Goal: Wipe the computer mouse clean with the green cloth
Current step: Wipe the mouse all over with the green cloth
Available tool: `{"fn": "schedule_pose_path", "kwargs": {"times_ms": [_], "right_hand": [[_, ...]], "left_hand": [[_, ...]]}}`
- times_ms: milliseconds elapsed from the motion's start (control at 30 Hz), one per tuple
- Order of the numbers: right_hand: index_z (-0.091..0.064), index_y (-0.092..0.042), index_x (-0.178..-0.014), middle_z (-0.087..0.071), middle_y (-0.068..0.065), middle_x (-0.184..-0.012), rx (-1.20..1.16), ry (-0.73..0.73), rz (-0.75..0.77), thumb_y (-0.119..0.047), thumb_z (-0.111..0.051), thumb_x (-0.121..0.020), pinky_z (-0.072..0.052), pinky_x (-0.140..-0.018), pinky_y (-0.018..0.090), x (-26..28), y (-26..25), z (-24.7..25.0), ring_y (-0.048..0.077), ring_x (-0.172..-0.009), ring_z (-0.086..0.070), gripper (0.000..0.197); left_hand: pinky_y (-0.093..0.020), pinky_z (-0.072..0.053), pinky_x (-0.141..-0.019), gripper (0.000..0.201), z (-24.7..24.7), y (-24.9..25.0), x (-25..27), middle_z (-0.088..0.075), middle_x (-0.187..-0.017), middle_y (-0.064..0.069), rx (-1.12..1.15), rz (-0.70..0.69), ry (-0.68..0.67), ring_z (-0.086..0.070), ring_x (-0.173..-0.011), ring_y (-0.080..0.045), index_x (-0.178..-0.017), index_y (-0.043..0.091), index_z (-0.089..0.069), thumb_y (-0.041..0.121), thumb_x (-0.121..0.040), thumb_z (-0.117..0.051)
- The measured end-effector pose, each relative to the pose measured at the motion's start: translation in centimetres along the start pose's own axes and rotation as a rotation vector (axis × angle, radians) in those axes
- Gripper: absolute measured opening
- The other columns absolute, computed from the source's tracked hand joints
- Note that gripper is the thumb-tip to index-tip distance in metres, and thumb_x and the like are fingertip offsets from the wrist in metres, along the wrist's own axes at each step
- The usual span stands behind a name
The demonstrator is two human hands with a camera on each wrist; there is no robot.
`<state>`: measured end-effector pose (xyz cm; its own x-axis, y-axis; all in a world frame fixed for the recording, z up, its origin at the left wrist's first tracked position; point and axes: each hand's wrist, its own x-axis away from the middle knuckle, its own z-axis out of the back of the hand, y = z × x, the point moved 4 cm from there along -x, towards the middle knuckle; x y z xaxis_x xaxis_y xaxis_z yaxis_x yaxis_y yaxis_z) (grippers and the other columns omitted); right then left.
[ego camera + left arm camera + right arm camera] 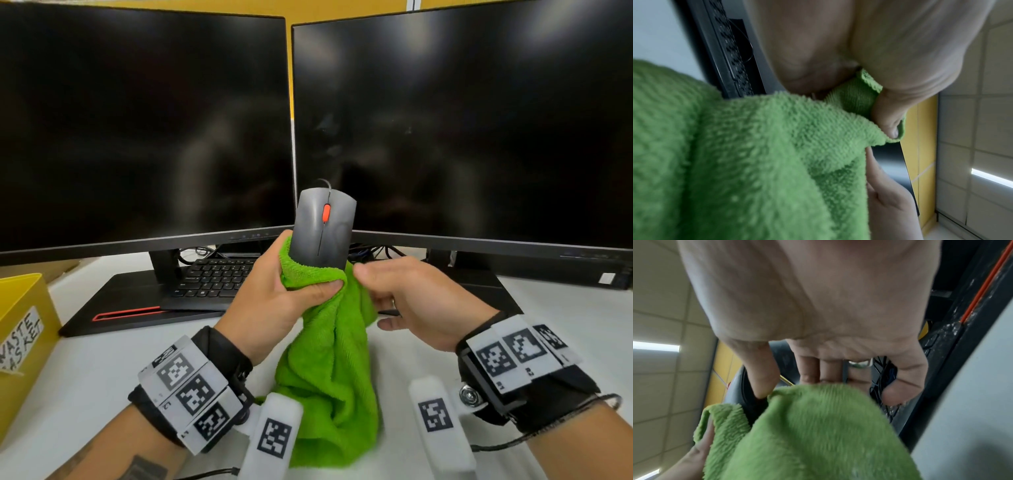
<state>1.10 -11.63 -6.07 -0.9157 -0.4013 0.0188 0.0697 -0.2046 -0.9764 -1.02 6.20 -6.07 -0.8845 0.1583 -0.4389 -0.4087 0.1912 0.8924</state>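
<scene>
Head view: left hand (pixel 274 305) fingers around fluffy green cloth (pixel 329 377) cupping smooth black mouse (pixel 323 229); right hand (pixel 414 301) fingers loose.

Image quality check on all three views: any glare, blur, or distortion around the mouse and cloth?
Head view: sharp on the mouse and green cloth; soft glare patches on both dark monitors, whose edges bow from the wide lens. Left wrist view: cloth fills the frame, near pile soft, left hand blurred. Right wrist view: motion-smeared cloth, right hand soft, bright ceiling light strips.
</scene>
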Motion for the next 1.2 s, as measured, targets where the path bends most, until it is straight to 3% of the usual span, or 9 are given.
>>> {"fn": "schedule_pose_path", "kwargs": {"times_ms": [100, 167, 333, 500, 700, 933, 1000, 1100, 1200], "right_hand": [[-0.077, -0.002, -0.089, -0.076, 0.010, -0.086, 0.017, 0.013, 0.083, -0.024, -0.068, -0.095, -0.052, -0.079, 0.032, 0.1, -0.4, 0.6, 0.018, -0.078, -0.069, 0.025], [-0.078, -0.002, -0.081, -0.079, 0.016, -0.087, -0.027, 0.056, 0.143, -0.016, -0.070, -0.092, -0.057, -0.075, 0.032, 0.2, -0.9, 1.3, 0.023, -0.079, -0.074, 0.020], [-0.065, 0.020, -0.112, -0.062, 0.044, -0.123, -0.260, 0.073, 0.135, -0.017, -0.072, -0.084, -0.054, -0.096, 0.057, 0.2, -0.7, 1.8, 0.056, -0.114, -0.063, 0.047], [-0.066, 0.007, -0.129, -0.059, 0.035, -0.138, -0.516, -0.056, 0.078, -0.013, -0.046, -0.093, -0.039, -0.113, 0.064, 0.5, -1.0, 1.7, 0.052, -0.130, -0.055, 0.045], [-0.068, 0.006, -0.125, -0.072, 0.027, -0.121, -0.658, -0.131, 0.175, 0.017, -0.038, -0.087, -0.057, -0.096, 0.047, 0.2, -1.0, 0.9, 0.035, -0.101, -0.074, 0.050], [-0.071, 0.001, -0.124, -0.072, 0.025, -0.123, -0.538, -0.027, 0.278, 0.002, -0.067, -0.078, -0.056, -0.097, 0.046, -0.1, -0.8, 0.1, 0.034, -0.105, -0.071, 0.046], [-0.072, 0.006, -0.115, -0.075, 0.026, -0.111, -0.501, 0.095, 0.278, -0.004, -0.072, -0.075, -0.057, -0.093, 0.048, -0.4, -0.5, 0.4, 0.037, -0.099, -0.070, 0.041], [-0.071, 0.008, -0.090, -0.073, 0.018, -0.076, -0.447, 0.235, 0.292, -0.018, -0.080, -0.065, -0.058, -0.067, 0.035, -0.6, -0.5, 0.6, 0.029, -0.070, -0.066, 0.037], [-0.070, 0.005, -0.073, -0.069, 0.014, -0.062, -0.404, 0.316, 0.302, -0.012, -0.081, -0.071, -0.055, -0.056, 0.029, -0.7, -0.4, 0.7, 0.022, -0.056, -0.063, 0.021]], "left_hand": [[-0.044, -0.058, -0.090, 0.051, 0.2, 0.0, -0.1, -0.072, -0.119, -0.023, -0.009, 0.007, 0.007, -0.070, -0.110, -0.037, -0.127, 0.007, -0.060, 0.003, -0.078, -0.075], [-0.045, -0.059, -0.090, 0.050, 0.2, 0.0, -0.1, -0.073, -0.118, -0.022, -0.034, 0.011, 0.006, -0.071, -0.111, -0.037, -0.126, 0.007, -0.061, 0.003, -0.078, -0.075], [-0.043, -0.060, -0.094, 0.053, 0.1, 0.4, -0.1, -0.075, -0.118, -0.015, -0.204, -0.034, -0.022, -0.071, -0.112, -0.032, -0.126, 0.007, -0.061, 0.002, -0.076, -0.077], [-0.047, -0.060, -0.093, 0.049, 0.7, 0.7, -0.3, -0.077, -0.113, -0.009, -0.320, -0.048, 0.017, -0.073, -0.107, -0.027, -0.121, 0.010, -0.064, 0.002, -0.076, -0.082], [-0.052, -0.058, -0.096, 0.050, 0.8, 0.6, -0.2, -0.078, -0.113, -0.006, -0.366, -0.028, 0.036, -0.074, -0.107, -0.025, -0.121, 0.011, -0.066, 0.014, -0.074, -0.082], [-0.050, -0.057, -0.097, 0.053, 0.5, 0.6, -0.3, -0.076, -0.118, -0.006, -0.390, -0.013, 0.005, -0.072, -0.111, -0.023, -0.126, 0.010, -0.061, 0.007, -0.077, -0.080], [-0.053, -0.056, -0.098, 0.054, 0.3, 0.6, -0.2, -0.075, -0.117, -0.007, -0.419, -0.016, -0.026, -0.071, -0.112, -0.025, -0.125, 0.009, -0.059, 0.008, -0.076, -0.079], [-0.057, -0.054, -0.093, 0.046, -0.2, 0.3, -0.1, -0.072, -0.110, -0.013, -0.486, -0.022, -0.085, -0.068, -0.108, -0.034, -0.116, 0.007, -0.057, 0.006, -0.075, -0.078], [-0.060, -0.053, -0.091, 0.044, -0.5, 0.3, 0.0, -0.068, -0.108, -0.019, -0.500, -0.022, -0.123, -0.065, -0.106, -0.037, -0.113, 0.004, -0.054, 0.008, -0.075, -0.077]]}}
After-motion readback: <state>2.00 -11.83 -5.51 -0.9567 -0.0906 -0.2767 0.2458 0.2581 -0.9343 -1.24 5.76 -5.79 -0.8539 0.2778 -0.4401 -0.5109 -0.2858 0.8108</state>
